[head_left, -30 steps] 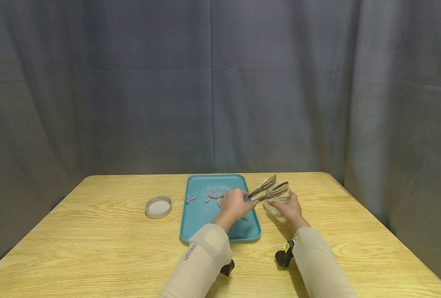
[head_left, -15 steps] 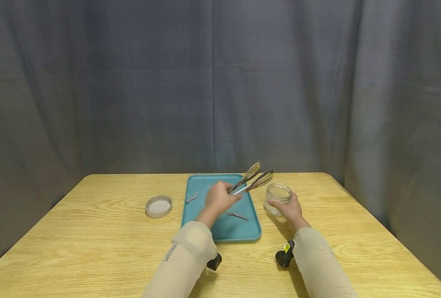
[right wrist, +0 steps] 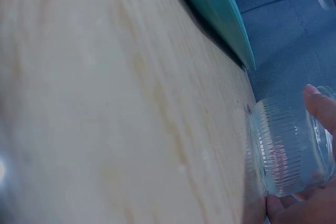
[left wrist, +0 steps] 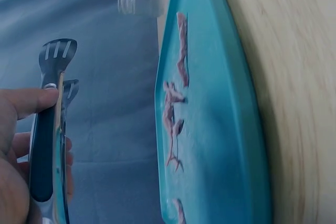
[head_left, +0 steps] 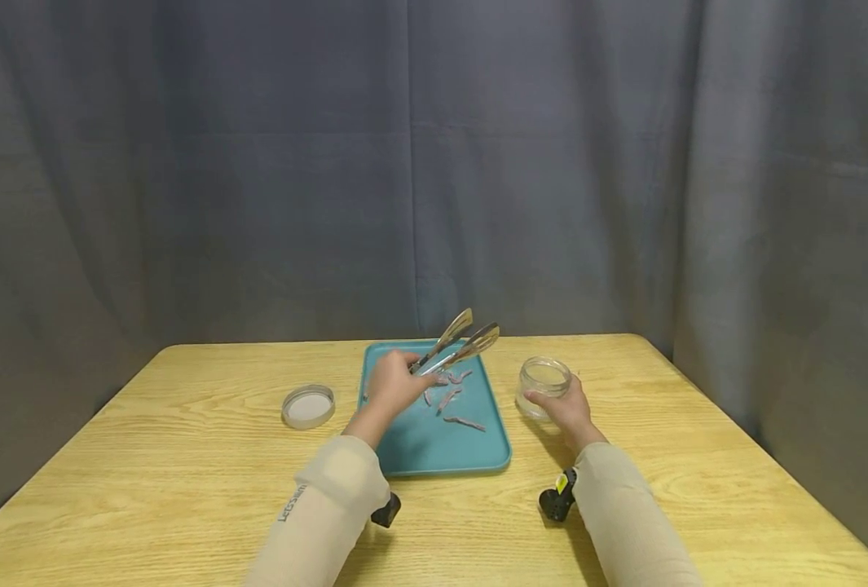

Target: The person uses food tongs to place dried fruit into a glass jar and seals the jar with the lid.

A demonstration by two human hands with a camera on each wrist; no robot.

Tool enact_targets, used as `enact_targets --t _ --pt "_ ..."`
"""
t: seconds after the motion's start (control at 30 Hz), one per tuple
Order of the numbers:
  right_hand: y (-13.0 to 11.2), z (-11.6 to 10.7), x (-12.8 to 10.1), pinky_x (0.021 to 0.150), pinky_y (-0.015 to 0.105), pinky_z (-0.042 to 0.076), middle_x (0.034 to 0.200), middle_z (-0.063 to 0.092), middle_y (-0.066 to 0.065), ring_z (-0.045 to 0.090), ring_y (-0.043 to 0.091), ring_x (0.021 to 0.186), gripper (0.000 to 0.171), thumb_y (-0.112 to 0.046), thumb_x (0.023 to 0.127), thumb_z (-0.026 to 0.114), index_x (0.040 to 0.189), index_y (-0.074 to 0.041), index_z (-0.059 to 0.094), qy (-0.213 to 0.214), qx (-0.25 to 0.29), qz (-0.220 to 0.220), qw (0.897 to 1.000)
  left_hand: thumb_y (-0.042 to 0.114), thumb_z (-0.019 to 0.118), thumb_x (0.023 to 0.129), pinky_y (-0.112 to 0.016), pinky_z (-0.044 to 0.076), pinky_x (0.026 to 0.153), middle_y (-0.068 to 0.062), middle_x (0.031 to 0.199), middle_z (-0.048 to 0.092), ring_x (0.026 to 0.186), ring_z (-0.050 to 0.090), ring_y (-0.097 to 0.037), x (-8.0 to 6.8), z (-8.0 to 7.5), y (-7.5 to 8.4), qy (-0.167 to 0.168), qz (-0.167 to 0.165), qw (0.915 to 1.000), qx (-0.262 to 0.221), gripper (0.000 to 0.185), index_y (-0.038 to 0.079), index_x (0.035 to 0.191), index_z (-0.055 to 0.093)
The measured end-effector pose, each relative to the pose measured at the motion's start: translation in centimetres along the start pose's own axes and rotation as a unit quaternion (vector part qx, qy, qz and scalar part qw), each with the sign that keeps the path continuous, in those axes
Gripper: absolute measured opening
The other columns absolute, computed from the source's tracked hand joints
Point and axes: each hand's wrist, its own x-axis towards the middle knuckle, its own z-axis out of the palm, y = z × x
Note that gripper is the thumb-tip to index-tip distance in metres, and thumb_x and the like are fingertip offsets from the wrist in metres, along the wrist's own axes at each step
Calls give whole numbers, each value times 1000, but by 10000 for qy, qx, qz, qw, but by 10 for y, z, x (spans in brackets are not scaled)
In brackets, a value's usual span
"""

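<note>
— Tongs (head_left: 457,345) first: where are they?

— In my left hand (head_left: 392,386), above the far left part of the teal tray (head_left: 434,452). My fingers (left wrist: 29,100) are curled round the handle end, so that grip is closed on them. The slotted metal heads point up and away to the right, raised off the tray, with a narrow gap between the two arms. I can see nothing caught between the heads.

— And what lies on the tray?

— Several thin pinkish strips (head_left: 448,397), scattered over the far half, just right of my left hand. One more (head_left: 464,423) lies apart, nearer the middle. The wrist view shows them lying flat on the tray floor (left wrist: 178,103).

— Your other hand?

— My right hand (head_left: 567,410) rests on the worktop (head_left: 184,456) against the near side of a ribbed glass jar (head_left: 544,385). Fingers and thumb wrap its wall, so that grip holds the jar. It stands upright, mouth open, just right of the tray and not touching it.

— Anything else?

— A round lid (head_left: 308,406) lies flat on the worktop, well left of the tray.
</note>
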Motion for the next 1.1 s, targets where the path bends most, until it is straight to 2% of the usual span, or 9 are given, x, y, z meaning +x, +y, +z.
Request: enact_targets --t 0.2,0.33,0.47,0.67,0.87,1.1 --pt "-1 3 -1 94 46 22 128 29 24 28 38 116 81 -17 72 69 132 1 17 67 114 -24 9999 34 66 72 -29 36 45 3 75 60 58 49 -12 -3 -14 -7 106 -372 9977 563 31 14 97 66" --pt "-1 3 -3 94 47 20 130 27 24 26 38 117 83 -17 73 68 133 1 15 13 99 9 9999 34 66 72 -29 38 49 0 81 60 64 52 -14 -6 -20 -13 186 -378 9962 767 33 14 98 66" --pt "-1 2 -4 94 47 20 131 25 25 25 38 118 85 -19 74 68 134 1 12 -57 22 -1 10000 35 66 72 -32 41 56 -3 93 59 77 54 -17 -11 -26 -16 180 -231 9955 898 35 14 100 66" --pt "-2 3 -4 94 48 20 131 25 25 25 38 118 85 -21 74 68 134 1 12 -69 1 18 10000 34 66 73 -38 43 69 -7 100 57 91 53 -23 -20 -32 -24 -82 171 9955 929 38 11 104 64" --pt "-2 3 -5 94 49 19 132 23 25 23 39 119 86 -21 74 68 135 1 10 -116 16 50 9999 32 66 73 -39 42 71 -9 98 56 91 53 -26 -25 -35 -35 -266 579 9944 838 42 7 106 62" --pt "-2 4 -7 94 49 20 130 26 25 25 39 118 84 -18 73 68 133 1 14 -41 107 -7 9999 30 68 72 -41 41 76 -14 106 54 95 51 -28 -31 -34 -41 -646 712 9925 759 43 4 105 62"
